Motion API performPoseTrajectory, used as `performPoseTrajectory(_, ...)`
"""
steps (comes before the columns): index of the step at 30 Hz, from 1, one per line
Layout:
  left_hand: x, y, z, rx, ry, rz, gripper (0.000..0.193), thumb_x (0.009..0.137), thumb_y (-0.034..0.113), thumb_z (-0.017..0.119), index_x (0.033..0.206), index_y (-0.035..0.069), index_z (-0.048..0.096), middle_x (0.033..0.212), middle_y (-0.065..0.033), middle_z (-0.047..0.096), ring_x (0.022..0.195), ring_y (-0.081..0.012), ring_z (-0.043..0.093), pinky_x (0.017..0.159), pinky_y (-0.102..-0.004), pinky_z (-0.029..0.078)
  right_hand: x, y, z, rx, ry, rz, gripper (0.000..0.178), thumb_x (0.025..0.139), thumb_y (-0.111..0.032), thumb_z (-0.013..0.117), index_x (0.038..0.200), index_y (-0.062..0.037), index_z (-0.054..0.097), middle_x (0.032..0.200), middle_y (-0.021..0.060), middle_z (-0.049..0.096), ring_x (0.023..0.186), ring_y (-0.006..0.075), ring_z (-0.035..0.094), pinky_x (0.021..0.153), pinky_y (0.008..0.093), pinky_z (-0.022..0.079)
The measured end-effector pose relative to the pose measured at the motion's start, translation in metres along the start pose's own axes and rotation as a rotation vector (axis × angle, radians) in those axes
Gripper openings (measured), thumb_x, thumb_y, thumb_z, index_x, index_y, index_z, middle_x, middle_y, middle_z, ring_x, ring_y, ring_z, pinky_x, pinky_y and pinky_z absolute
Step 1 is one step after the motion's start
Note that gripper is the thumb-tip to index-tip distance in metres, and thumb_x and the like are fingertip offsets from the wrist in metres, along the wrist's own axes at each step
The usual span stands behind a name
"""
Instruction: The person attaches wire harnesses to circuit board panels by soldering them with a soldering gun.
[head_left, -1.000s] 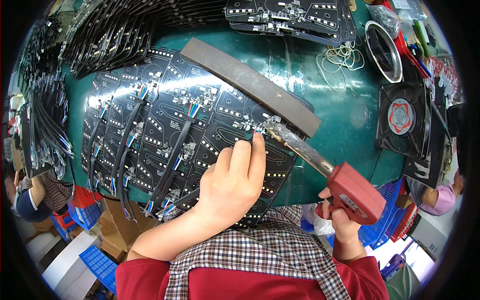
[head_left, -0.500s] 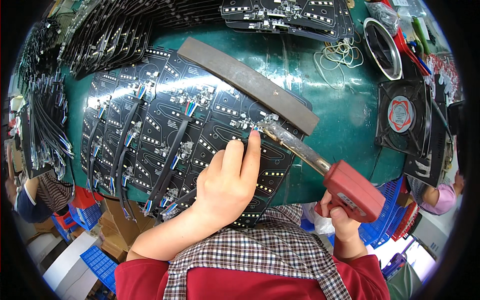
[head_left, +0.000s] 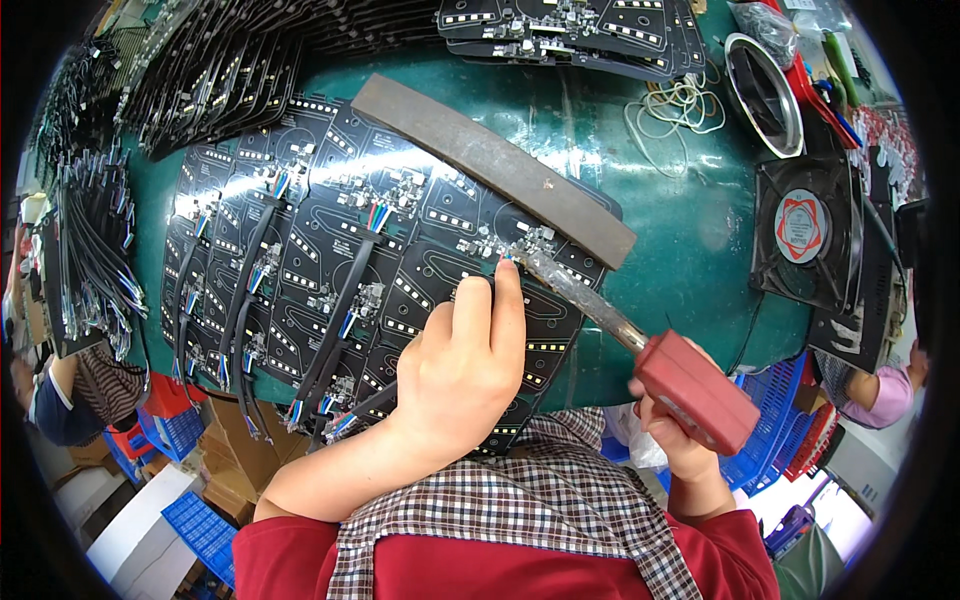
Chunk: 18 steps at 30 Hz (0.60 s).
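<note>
My left hand [head_left: 463,365] lies over a black circuit board [head_left: 545,310], its index finger stretched out and the others curled. That fingertip presses small coloured wires [head_left: 508,257] against the board's solder pads; the rest of the cable is hidden under the hand. In my right hand [head_left: 680,440] is a soldering iron [head_left: 697,393] with a red handle. Its long metal barrel slants to the upper left, and the tip is at the wires, right beside my left fingertip. A dark, heavy-looking bar [head_left: 495,165] rests across the boards above both hands.
More boards with black cables [head_left: 345,300] lie to the left. Stacked boards [head_left: 560,40] fill the back, and a bundle of cables [head_left: 95,240] hangs at far left. On the right are thin pale wire [head_left: 680,110], a metal-rimmed round container [head_left: 765,97] and a fan [head_left: 808,235].
The soldering iron's handle has shifted slightly left and down, its tip moving a little left to the wires. My left hand has barely moved, still pressing at the same spot.
</note>
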<state>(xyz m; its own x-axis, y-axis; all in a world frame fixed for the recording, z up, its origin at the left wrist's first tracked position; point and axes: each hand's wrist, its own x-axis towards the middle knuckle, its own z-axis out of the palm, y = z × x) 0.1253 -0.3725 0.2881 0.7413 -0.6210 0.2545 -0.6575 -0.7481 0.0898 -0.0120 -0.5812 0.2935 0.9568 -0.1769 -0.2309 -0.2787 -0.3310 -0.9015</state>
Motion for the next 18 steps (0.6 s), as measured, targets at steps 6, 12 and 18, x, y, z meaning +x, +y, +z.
performPoseTrajectory(6, -0.001, 0.000, 0.001, 0.035, -0.015, 0.015, 0.041, 0.063, 0.005, 0.057, 0.103, -0.002, 0.061, 0.074, -0.0026, 0.044, 0.054, -0.0097, 0.045, 0.040, -0.0185, 0.042, 0.001, -0.015, 0.011, 0.652, 0.093, 0.215, 0.084, 0.069, -0.030, 0.079, 0.130, 0.0051, 0.035, 0.097, 0.0085, 0.062, 0.061, 0.0053, 0.046, 0.054, 0.0201, 0.038)
performPoseTrajectory(12, -0.002, -0.003, 0.005, -0.018, 0.081, 0.051, 0.041, 0.063, 0.005, 0.057, 0.103, -0.002, 0.062, 0.073, -0.0018, 0.044, 0.054, -0.0097, 0.046, 0.041, -0.0182, 0.042, -0.005, -0.005, 0.009, 0.648, 0.048, 0.230, 0.084, 0.069, -0.023, 0.078, 0.133, 0.0043, 0.032, 0.095, 0.0072, 0.062, 0.068, 0.0058, 0.052, 0.059, 0.0178, 0.041)
performPoseTrajectory(18, 0.002, 0.000, -0.001, 0.013, 0.032, 0.045, 0.038, 0.064, 0.005, 0.057, 0.101, -0.001, 0.062, 0.071, -0.0009, 0.042, 0.053, -0.0086, 0.045, 0.039, -0.0181, 0.041, -0.011, 0.007, 0.004, 0.489, 0.038, 0.255, 0.072, 0.069, -0.023, 0.078, 0.124, 0.0084, 0.043, 0.097, 0.0093, 0.062, 0.080, 0.0113, 0.060, 0.070, 0.0241, 0.049)
